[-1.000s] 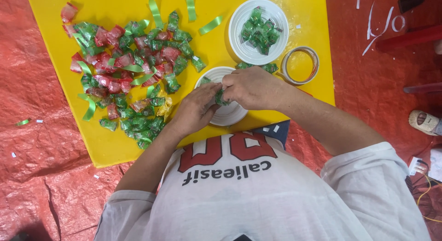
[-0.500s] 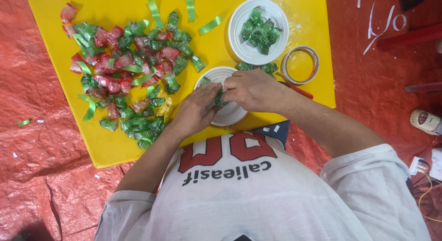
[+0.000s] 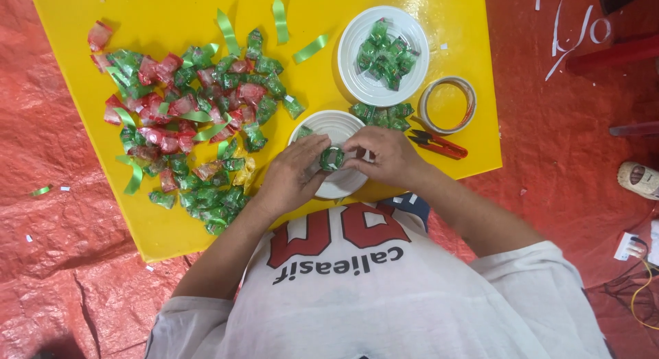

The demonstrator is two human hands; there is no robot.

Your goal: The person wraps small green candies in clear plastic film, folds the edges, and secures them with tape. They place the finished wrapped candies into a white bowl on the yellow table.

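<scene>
Both hands on small green wrapped candy (image 3: 332, 158).
L hand (image 3: 292, 175) & R hand (image 3: 384, 155) fingers pinching it over white round plastic lid (image 3: 341, 185), yellow tabletop (image 3: 165, 9).

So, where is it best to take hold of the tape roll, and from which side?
Grip the tape roll across its right rim, one finger inside the hole, coming from above. It lies flat on the yellow board, and sweets crowd its left side while scissors lie below.

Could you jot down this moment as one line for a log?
left hand: grip on green candy | right hand: grip on same candy | below: white plate | board: yellow
</scene>
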